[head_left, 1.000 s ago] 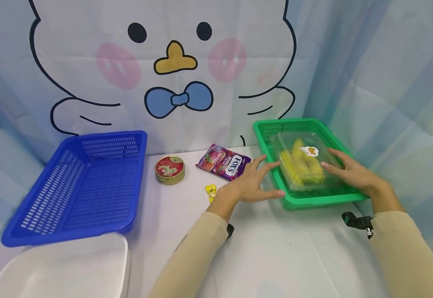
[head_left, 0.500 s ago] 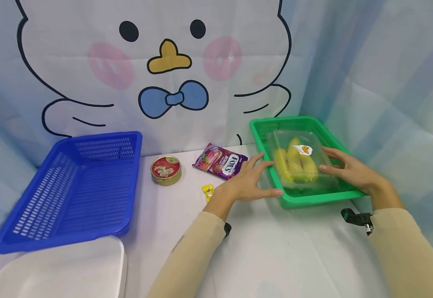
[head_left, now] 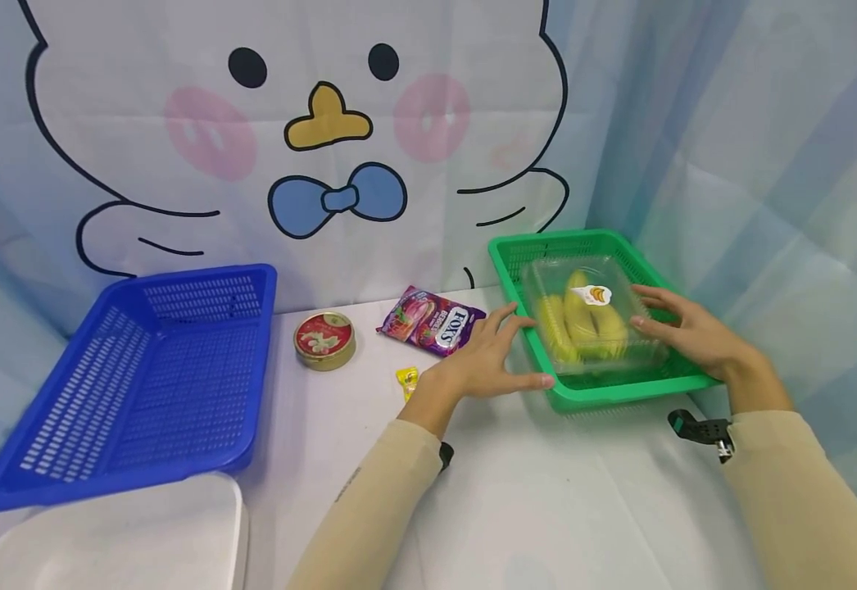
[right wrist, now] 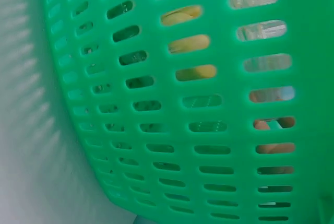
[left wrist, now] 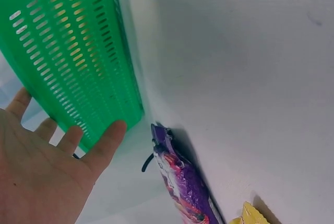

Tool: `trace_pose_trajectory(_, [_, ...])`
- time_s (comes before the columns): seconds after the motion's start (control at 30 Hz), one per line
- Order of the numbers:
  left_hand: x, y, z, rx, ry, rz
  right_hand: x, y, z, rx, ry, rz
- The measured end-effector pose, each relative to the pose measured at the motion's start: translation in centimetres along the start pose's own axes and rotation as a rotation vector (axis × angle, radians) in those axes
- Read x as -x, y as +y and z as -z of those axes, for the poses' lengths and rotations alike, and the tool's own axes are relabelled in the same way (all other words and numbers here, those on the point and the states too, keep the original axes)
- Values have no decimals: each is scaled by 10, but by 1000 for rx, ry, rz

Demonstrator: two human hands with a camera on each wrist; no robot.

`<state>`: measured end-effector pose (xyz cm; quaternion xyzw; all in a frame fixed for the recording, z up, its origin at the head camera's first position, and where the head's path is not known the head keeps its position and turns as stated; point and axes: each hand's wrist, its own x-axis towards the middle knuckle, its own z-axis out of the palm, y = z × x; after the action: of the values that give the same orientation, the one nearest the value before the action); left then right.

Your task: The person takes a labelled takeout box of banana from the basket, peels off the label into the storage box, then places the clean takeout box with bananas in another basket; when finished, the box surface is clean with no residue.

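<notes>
Flanking the clear banana box (head_left: 594,315) in the green basket (head_left: 682,381), my left hand (head_left: 491,360) and nearer right hand (head_left: 686,332) rest with fingers relaxed, grasping nothing.

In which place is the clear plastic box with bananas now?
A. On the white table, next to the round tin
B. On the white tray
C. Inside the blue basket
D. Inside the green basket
D: the clear plastic box of bananas sits within the walls of the green basket, between the left hand and the right hand.
</notes>
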<state>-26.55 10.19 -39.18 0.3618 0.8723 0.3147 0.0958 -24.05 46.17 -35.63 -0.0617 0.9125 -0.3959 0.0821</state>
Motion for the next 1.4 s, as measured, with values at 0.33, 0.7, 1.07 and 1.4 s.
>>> trace_pose_trajectory(0.33, [3,2,-1,-39,-5,16,9,-2,-1,20,93,47])
trace_pose_trajectory(0.7, [6,7,3,-59,6,4,18,-11,6,45,185,18])
trace_pose_trajectory(1.07, [10,5,3,-21,-6,6,32,-28,21,52,230,28])
trace_pose_trajectory(1.4, [13,3,3,-21,-27,25,38,-35,26,9,251,83])
